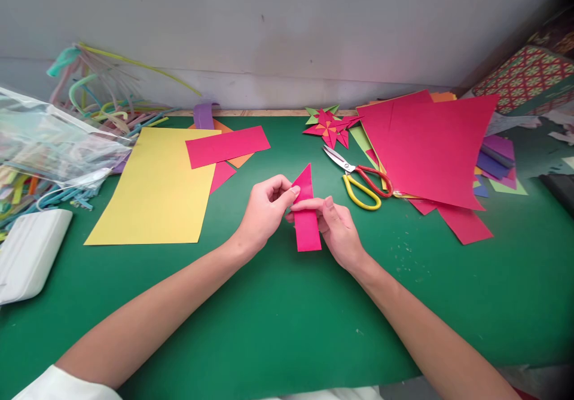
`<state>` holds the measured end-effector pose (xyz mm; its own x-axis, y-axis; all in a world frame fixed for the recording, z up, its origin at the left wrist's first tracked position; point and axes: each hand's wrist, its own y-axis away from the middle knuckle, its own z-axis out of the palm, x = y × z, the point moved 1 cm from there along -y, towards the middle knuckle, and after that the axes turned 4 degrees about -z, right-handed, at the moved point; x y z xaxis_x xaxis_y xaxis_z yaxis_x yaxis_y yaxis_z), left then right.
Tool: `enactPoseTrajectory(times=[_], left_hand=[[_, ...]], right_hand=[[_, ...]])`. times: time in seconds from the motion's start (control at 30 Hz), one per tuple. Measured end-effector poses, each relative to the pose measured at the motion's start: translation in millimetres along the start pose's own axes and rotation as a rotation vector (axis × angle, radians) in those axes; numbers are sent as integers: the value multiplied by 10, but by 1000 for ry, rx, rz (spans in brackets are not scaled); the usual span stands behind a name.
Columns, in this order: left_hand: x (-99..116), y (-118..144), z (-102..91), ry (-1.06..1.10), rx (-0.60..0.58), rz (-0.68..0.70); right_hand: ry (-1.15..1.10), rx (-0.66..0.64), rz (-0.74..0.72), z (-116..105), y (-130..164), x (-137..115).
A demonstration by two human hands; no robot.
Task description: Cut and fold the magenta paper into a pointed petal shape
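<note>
Between my two hands is a narrow pink paper strip [307,232], its top end folded to a slanted point. My left hand [268,208] pinches its left edge just below the point, thumb on top. My right hand [341,229] grips the strip lower down, with the index finger lying across its front and other fingers behind it. Beyond the hands, a folded paper flower [329,128] in red, orange and green lies near the wall. Scissors [347,165] with one red and one yellow handle rest to the right, blades partly apart.
A yellow sheet [156,191] lies at left, overlapped by a pink rectangle [228,146]. Large red sheets [430,149] are stacked at right. Pipe cleaners [107,113], a clear plastic bag [58,137] and a white box-like object [33,256] crowd the far left of the green table [278,328].
</note>
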<state>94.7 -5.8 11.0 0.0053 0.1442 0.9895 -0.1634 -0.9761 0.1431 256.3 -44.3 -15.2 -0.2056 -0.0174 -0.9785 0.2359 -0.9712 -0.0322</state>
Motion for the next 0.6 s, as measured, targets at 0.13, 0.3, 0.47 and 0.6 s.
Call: enactPoseTrajectory(times=[0.13, 0.3, 0.47, 0.6], left_hand=[[21, -64, -84, -29, 71, 35], [50, -115, -148, -19, 93, 33], [50, -159, -183, 15, 123, 22], [53, -197, -231, 38, 148, 16]], right_hand=[[-14, -15, 34, 19, 32, 48], [-8, -6, 48, 50, 46, 74], [-24, -18, 11, 62, 50, 76], [-38, -47, -33, 85, 58, 55]])
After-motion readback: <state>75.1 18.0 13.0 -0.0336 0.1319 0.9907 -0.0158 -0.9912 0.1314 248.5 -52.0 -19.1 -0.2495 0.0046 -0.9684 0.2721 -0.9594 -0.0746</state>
